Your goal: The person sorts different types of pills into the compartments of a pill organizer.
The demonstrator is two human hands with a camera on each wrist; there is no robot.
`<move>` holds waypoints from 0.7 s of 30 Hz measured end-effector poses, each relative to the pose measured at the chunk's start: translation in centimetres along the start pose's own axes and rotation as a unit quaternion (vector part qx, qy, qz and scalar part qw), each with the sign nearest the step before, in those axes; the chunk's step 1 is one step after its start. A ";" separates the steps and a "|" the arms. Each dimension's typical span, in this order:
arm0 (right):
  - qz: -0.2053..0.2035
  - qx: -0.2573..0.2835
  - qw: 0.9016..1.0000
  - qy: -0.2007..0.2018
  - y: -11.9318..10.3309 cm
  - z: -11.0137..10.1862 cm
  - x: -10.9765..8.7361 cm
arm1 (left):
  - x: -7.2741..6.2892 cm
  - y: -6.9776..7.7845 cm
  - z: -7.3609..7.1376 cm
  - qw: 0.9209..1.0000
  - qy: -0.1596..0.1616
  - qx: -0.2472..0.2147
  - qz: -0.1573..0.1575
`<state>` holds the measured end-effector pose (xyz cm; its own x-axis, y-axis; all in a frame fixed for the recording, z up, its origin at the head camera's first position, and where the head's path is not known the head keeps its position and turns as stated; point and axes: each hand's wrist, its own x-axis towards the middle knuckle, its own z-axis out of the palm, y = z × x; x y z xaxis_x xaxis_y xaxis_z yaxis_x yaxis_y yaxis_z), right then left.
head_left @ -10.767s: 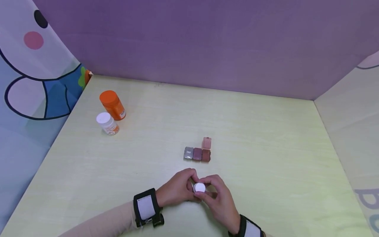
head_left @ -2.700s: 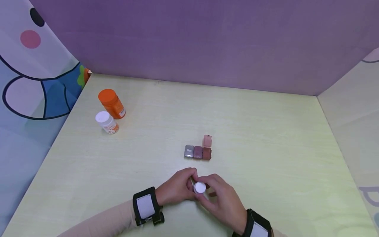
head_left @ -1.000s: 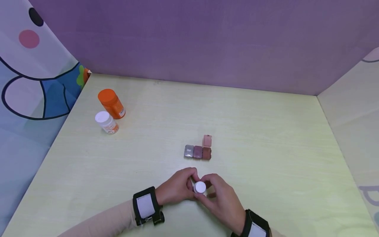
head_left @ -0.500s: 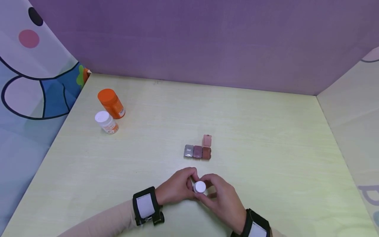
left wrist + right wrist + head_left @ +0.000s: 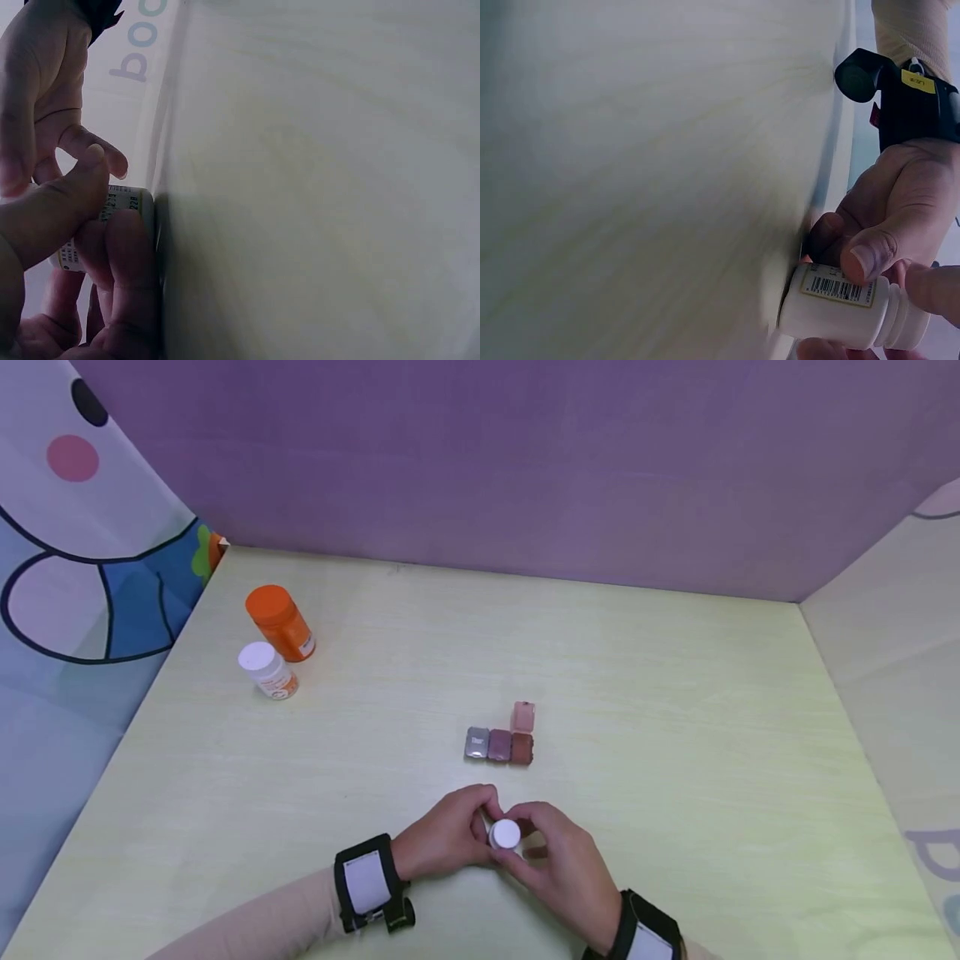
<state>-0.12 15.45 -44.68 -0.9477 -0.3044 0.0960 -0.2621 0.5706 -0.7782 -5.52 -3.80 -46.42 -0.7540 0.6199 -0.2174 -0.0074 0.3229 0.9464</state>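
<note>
White bottle (image 5: 832,321), white-capped, labelled (barcode (image 5: 836,289) showing)

head view up high, angled down at the table (image 5: 712,735), wrist views low, sideways, both super close to one bottle (image 5: 832,321)

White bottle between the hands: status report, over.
Left hand grips white bottle; right hand pinches its cap. Bottle upright, cap on. Nothing seen in the way: four small blocks sit beyond the hands, untouched.
</note>
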 end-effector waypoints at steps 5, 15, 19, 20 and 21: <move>-0.026 0.001 1.000 0.000 0.1 0.0 -0.1 | -0.1 0.0 -0.1 1.000 0.000 -0.003 0.002; -0.018 0.001 1.000 0.001 0.1 0.1 0.0 | -0.2 0.0 -0.1 1.000 0.000 -0.001 0.003; -0.002 0.000 1.000 -0.003 -0.1 0.0 0.0 | -0.1 -0.1 0.0 1.000 0.001 0.001 0.008; 0.006 0.000 1.000 -0.003 -0.2 0.0 0.1 | -0.1 -0.1 0.0 1.000 0.002 0.003 0.010; 0.013 0.001 1.000 -0.003 -0.2 0.0 0.1 | -0.1 0.0 0.0 1.000 0.003 0.003 0.010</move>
<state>-0.20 15.27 -44.54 -0.9532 -0.2937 0.0723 -0.2369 0.5766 -0.7819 -5.47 -3.89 -46.44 -0.7575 0.6224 -0.1971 0.0118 0.3149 0.9491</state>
